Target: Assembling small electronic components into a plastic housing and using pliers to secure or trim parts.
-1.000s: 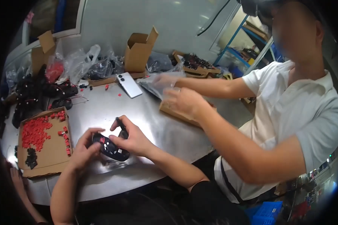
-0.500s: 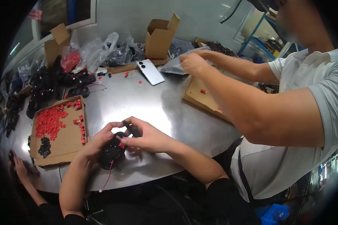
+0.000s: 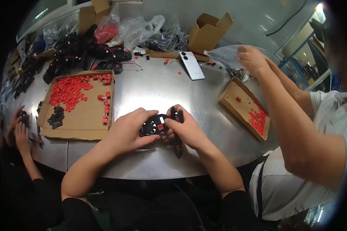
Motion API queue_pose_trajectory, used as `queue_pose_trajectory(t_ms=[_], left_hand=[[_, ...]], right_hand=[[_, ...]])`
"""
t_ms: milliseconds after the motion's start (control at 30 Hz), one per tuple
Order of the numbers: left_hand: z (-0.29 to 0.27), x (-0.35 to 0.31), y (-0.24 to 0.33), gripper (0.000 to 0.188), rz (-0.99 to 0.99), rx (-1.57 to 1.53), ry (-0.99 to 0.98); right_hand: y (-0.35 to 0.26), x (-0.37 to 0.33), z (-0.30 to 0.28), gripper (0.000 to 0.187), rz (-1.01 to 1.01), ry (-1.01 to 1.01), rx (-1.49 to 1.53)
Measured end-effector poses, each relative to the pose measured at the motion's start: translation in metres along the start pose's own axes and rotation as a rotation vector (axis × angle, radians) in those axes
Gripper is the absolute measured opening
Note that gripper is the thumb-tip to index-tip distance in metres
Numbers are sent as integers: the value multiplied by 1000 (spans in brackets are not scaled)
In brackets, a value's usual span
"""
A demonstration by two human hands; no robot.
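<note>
Here's the key spot: the black unit [image 3: 153, 127] sits right between both hands, held just above the table [image 3: 142, 159]. The left hand [image 3: 129, 129] has it pinched, fingers along its far-left edge, thumb on the near side. The right hand [image 3: 186, 131] closes around a dark tool [image 3: 178, 149], which lies across those fingers and points down toward the body, while its thumb reaches the unit's right end.

And look at the red piece [image 3: 160, 127], on the unit's upper face, just left of the right thumb tip, so the right hand is nearer! The unit's long axis seems to run left to right between the hands, lifting a touch on the right; fingers hide the ends.

Left of the left fingers, well apart, lies the cardboard tray [image 3: 81, 125] with its red bits [image 3: 69, 92]. Beyond the right fingers, away from the body: a pale phone [image 3: 192, 67].

Any writing? A white patch [image 3: 162, 120] shows beside the red piece, perhaps a label; no lettering can be read there or on the phone.
</note>
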State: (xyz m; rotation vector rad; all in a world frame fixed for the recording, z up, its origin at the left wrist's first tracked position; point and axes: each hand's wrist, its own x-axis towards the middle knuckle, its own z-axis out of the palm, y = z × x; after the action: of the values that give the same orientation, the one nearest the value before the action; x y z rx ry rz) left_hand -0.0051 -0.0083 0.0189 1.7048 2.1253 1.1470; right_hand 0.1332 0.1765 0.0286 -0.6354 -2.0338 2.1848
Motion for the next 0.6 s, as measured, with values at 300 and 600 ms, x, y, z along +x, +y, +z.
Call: queue_pose_trajectory(t_ms=[300,600], left_hand=[[15,-7,-2,58,37,164,-149],[30,-8,5,50,-23,199,-65]], right_hand=[[-4,-15,-3,61,-824,134,247],[10,-13,21,78,-892,36,110]])
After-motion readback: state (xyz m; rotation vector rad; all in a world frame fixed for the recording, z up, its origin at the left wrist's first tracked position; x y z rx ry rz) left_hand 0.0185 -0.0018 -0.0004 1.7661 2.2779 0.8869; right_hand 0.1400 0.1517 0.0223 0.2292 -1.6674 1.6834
